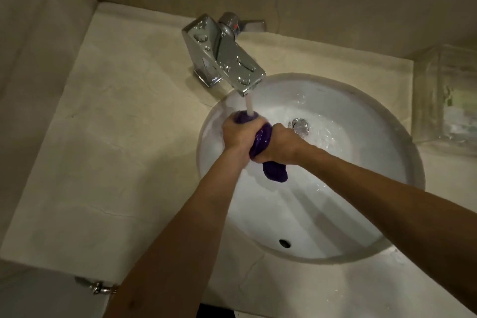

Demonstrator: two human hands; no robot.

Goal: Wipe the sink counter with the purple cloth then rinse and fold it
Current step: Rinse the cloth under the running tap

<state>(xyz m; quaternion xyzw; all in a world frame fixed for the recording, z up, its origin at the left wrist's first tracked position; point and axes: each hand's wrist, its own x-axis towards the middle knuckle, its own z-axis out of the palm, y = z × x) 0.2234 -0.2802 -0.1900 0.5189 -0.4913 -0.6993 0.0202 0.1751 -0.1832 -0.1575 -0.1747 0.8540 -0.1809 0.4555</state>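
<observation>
Pale beige stone counter [108, 152] spread out to the left of and below the fingers, its surface mottled. Round white ceramic basin [382, 162] sat sunk in it, directly under both hands; water pooled and rippled around the metal drain plug [299, 125], just right of the right knuckles. Clear glass jar [445, 95], blurred, stood on the counter well to the right of the fingers; contents not readable. Square chrome faucet [224, 54], beaded with droplets, reached out above the fingers, a stream of water [249, 106] falling onto the cloth just above the left hand. Left hand [238, 134] had its fingers curled tight around the upper end of the twisted purple cloth [263, 141]. Right hand [281, 143] was wrapped around the lower part, fingers seemingly clamped under it, one dark wet end hanging free below the fist over the basin.
</observation>
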